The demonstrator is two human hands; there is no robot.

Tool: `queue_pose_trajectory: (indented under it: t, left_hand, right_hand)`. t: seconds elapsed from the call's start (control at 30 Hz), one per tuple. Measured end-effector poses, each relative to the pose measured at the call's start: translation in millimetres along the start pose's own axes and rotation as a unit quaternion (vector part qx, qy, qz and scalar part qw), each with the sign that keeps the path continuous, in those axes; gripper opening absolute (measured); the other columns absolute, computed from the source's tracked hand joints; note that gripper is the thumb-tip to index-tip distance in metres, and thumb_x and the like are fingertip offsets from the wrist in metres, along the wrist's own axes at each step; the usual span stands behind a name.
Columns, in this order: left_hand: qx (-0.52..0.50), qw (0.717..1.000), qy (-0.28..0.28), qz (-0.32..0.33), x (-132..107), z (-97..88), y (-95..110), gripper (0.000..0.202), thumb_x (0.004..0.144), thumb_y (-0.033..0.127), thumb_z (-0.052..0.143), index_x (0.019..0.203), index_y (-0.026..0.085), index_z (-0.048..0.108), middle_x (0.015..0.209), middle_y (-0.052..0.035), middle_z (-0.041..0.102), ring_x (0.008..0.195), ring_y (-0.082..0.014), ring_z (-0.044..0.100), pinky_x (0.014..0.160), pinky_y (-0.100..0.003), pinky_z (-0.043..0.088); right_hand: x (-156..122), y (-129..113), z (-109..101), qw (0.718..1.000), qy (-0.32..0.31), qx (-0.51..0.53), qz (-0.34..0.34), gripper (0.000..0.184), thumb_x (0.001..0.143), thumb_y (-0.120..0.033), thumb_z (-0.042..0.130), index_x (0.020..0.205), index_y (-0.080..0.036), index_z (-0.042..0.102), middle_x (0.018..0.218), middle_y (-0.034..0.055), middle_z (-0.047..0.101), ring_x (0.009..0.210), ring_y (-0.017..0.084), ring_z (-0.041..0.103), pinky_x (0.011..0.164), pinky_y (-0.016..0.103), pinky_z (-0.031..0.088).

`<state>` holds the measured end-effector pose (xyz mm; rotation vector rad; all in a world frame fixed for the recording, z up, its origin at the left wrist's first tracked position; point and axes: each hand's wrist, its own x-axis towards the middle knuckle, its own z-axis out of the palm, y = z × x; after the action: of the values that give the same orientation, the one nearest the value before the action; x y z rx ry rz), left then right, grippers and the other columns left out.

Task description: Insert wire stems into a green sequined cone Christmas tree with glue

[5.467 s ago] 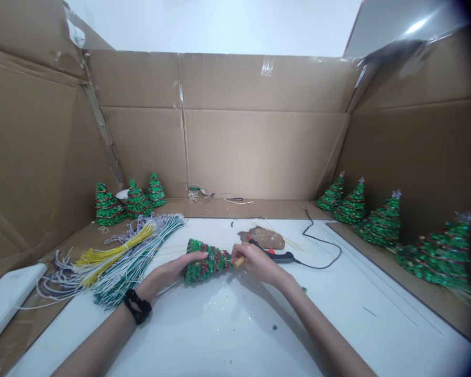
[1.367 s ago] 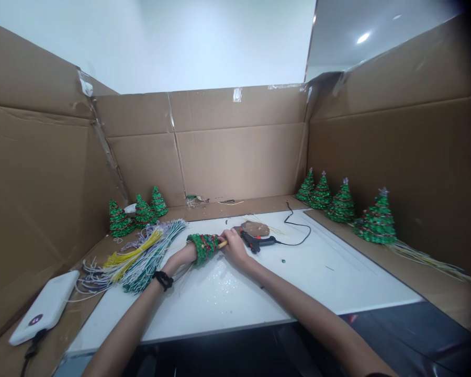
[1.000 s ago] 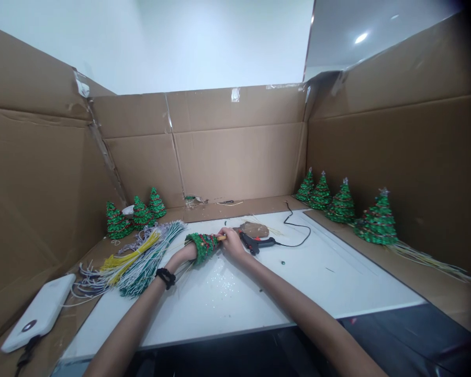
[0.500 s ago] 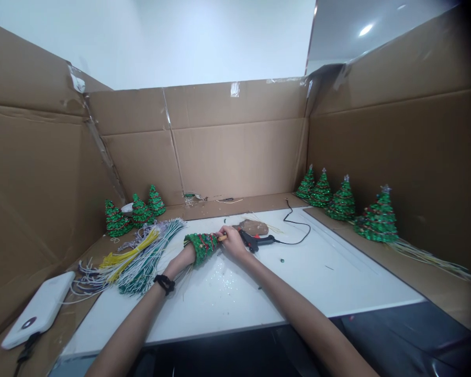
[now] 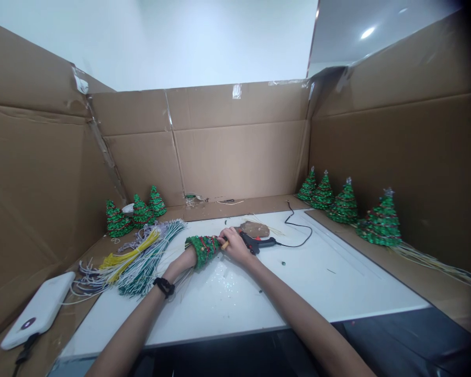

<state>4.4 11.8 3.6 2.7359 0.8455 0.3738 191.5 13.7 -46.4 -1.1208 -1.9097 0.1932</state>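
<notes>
A small green beaded tree [image 5: 204, 248] with red trim lies on its side on the white table [image 5: 306, 283]. My left hand [image 5: 185, 257] is pushed into its wide base, so the fingers are hidden inside the cone. My right hand [image 5: 235, 246] is closed around the tree's tip and pinches a short yellow stick [image 5: 224, 245] there. A black glue gun [image 5: 256, 242] lies right beside that hand.
Bundles of yellow, white and green wire stems [image 5: 137, 257] lie left. Three small trees [image 5: 135, 213] stand back left, several finished trees [image 5: 345, 201] along the right cardboard wall. A white power bank [image 5: 37, 311] sits near left. A brown lump [image 5: 255, 229] lies behind the glue gun.
Since 5.5 s ago the view has pulled back and up, so more of the table shows. Over the last second both hands stay on the tree, almost still.
</notes>
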Motion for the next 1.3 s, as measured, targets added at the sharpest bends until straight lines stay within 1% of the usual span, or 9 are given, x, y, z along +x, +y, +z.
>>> queue_pose_trajectory:
  t: [0.23,0.33,0.43,0.6,0.67,0.8,0.97,1.17,1.3]
  left_hand:
    - [0.001,1.000,-0.001,-0.006,-1,11.9,-19,0.044,0.089,0.017,0.029,0.130,0.020,0.045,0.122,-0.0069,0.059,0.116,-0.0193,0.049,0.103,-0.037,0.035]
    - [0.005,1.000,-0.003,-0.011,-2,14.4,-22,0.044,0.087,0.018,0.033,0.129,0.021,0.046,0.122,-0.0073,0.059,0.116,-0.0206,0.049,0.103,-0.039,0.035]
    - [0.007,1.000,0.000,-0.018,-3,11.7,-17,0.044,0.087,0.018,0.033,0.129,0.020,0.046,0.121,-0.0078,0.060,0.116,-0.0213,0.049,0.103,-0.038,0.034]
    - [0.010,0.999,0.007,-0.029,1,3.6,0,0.044,0.089,0.018,0.029,0.130,0.018,0.045,0.120,-0.0078,0.059,0.112,-0.0212,0.050,0.100,-0.036,0.037]
    - [0.012,0.999,0.011,-0.033,2,2.1,4,0.043,0.090,0.019,0.029,0.130,0.018,0.044,0.120,-0.0076,0.060,0.110,-0.0214,0.051,0.099,-0.036,0.038]
    - [0.009,0.999,0.018,-0.036,4,1.4,8,0.041,0.090,0.021,0.029,0.127,0.019,0.047,0.116,-0.0068,0.062,0.107,-0.0214,0.053,0.098,-0.035,0.039]
    - [0.005,0.999,0.020,-0.041,2,2.0,7,0.039,0.090,0.023,0.030,0.124,0.020,0.050,0.114,-0.0071,0.063,0.105,-0.0236,0.055,0.096,-0.040,0.040]
    - [0.005,0.999,0.013,-0.037,-1,7.2,-3,0.040,0.089,0.019,0.033,0.125,0.019,0.050,0.115,-0.0093,0.063,0.109,-0.0250,0.055,0.099,-0.044,0.038]
    - [0.018,0.999,0.008,-0.030,2,8.2,-4,0.040,0.090,0.016,0.032,0.126,0.019,0.049,0.118,-0.0094,0.061,0.113,-0.0245,0.052,0.100,-0.045,0.037]
  right_hand:
    - [1,2,10,0.999,0.023,-0.021,0.024,0.015,0.087,-0.015,0.049,0.073,-0.019,0.053,0.078,0.0037,0.056,0.080,0.019,0.048,0.068,0.027,0.038]
    - [1,1,12,0.999,0.028,-0.033,0.031,0.015,0.088,-0.016,0.047,0.074,-0.020,0.052,0.077,0.0040,0.056,0.080,0.020,0.048,0.067,0.028,0.037]
    - [-1,-1,14,0.998,0.035,-0.048,0.036,0.017,0.089,-0.017,0.045,0.074,-0.020,0.051,0.077,0.0045,0.056,0.080,0.021,0.048,0.066,0.028,0.037]
    - [-3,-8,20,0.993,0.059,-0.085,0.050,0.021,0.093,-0.020,0.040,0.075,-0.021,0.050,0.082,0.0076,0.057,0.083,0.024,0.044,0.071,0.032,0.036]
    - [-4,-10,22,0.991,0.066,-0.099,0.058,0.022,0.093,-0.021,0.040,0.073,-0.022,0.050,0.080,0.0083,0.058,0.083,0.025,0.043,0.071,0.033,0.035]
    - [-4,-11,27,0.987,0.079,-0.110,0.083,0.021,0.093,-0.023,0.042,0.073,-0.022,0.049,0.074,0.0074,0.055,0.080,0.025,0.045,0.068,0.031,0.034]
    - [-3,-5,26,0.982,0.104,-0.095,0.127,0.017,0.093,-0.022,0.039,0.080,-0.019,0.050,0.079,0.0055,0.049,0.070,0.020,0.048,0.064,0.028,0.034]
    - [-5,3,22,0.985,0.102,-0.035,0.134,0.017,0.092,-0.027,0.043,0.080,-0.019,0.053,0.082,0.0037,0.049,0.077,0.019,0.053,0.070,0.027,0.040]
    - [-5,5,21,0.986,0.096,-0.002,0.137,0.012,0.088,-0.028,0.050,0.081,-0.020,0.055,0.084,0.0035,0.049,0.080,0.019,0.053,0.073,0.028,0.042]
